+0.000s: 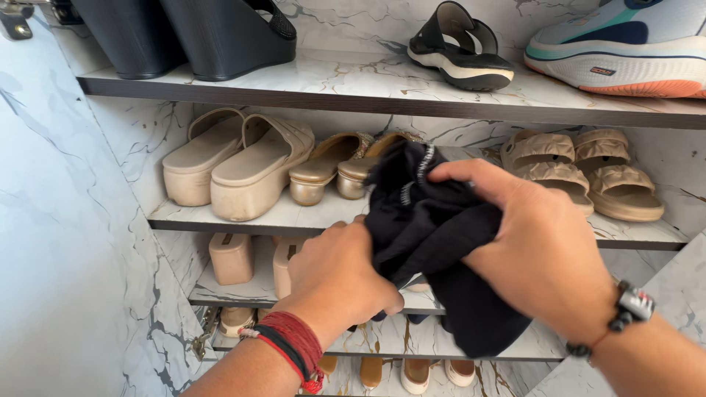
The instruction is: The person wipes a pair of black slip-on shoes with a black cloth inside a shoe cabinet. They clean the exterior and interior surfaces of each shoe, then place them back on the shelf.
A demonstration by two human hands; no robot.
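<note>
Both my hands grip a crumpled black cloth (430, 224) in front of a marble-patterned shoe cabinet. My left hand (340, 276) clutches its lower left part, and my right hand (533, 246) covers its right side with fingers curled over the top. The cloth hangs just in front of the second shelf (294, 219), near a pair of gold heeled sandals (327, 170). Whatever lies behind the cloth is hidden.
Beige platform slides (235, 165) sit at the left of the second shelf, tan quilted sandals (585, 173) at the right. The top shelf (353, 87) carries black wedges (213, 37), a black slide (460, 48) and a white sneaker (625, 48). Lower shelves hold more light shoes. The cabinet's side wall (66, 242) stands left.
</note>
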